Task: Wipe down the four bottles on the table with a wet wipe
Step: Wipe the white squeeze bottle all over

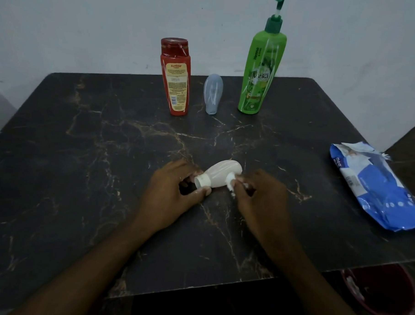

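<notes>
Dark, marble-veined tabletop (83,152). Upright toward far edge: red bottle (176,79), small grey bottle (212,94), green pump bottle (260,74). Blue wipes pack (376,188) lies right.

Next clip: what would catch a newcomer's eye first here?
Mid-frame, the left hand grips a small pale plastic bottle by its cap end while the right hand presses a crumpled white wet wipe against it. A tall green pump bottle stands at the back, right of centre.

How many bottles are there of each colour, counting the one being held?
Red bottle: 1
Green pump bottle: 1
Grey-blue bottle: 1
White bottle: 1
Total: 4
</notes>
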`<state>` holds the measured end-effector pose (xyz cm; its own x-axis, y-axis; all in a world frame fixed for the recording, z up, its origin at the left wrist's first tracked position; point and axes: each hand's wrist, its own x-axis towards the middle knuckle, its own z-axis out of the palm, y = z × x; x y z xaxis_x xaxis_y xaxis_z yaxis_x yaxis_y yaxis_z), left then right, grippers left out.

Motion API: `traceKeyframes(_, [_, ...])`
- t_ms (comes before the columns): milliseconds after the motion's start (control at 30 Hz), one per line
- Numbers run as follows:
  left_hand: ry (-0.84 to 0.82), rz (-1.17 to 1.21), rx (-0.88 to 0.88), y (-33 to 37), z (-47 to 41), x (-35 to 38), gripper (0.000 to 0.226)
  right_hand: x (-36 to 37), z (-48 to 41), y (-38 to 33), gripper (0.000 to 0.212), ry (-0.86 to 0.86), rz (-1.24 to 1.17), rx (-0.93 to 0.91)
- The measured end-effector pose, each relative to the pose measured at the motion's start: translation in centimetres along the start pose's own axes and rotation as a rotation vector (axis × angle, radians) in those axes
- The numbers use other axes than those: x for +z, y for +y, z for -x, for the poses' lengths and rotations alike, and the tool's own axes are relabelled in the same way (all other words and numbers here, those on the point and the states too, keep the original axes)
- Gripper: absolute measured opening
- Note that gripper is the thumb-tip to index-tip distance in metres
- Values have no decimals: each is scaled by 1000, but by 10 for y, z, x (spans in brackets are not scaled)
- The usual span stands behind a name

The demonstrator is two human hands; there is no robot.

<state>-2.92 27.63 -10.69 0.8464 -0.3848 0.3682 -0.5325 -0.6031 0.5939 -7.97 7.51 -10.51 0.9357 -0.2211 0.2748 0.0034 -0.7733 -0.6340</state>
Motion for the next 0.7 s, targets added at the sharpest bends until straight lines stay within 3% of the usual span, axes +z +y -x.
traceKeyframes(133, [-11, 10, 5, -1, 0, 0, 31, -9, -20, 18, 15, 61, -16, 108])
traceKeyframes(433, [-3, 16, 30, 2, 0, 0, 29, 8, 12, -14, 13, -33, -26, -78])
traceKeyframes(533, [-7, 7, 22, 2, 1, -1, 32, -1, 3, -4, 8, -23, -45, 22])
traceKeyframes(600, [-19, 6, 19, 1, 1, -1, 35, -9, -8, 8, 23, 10, -86, 139])
traceKeyframes(700, [-32, 15, 14, 0, 1, 0, 37, -13, -18, 17, 20, 110, -89, 154])
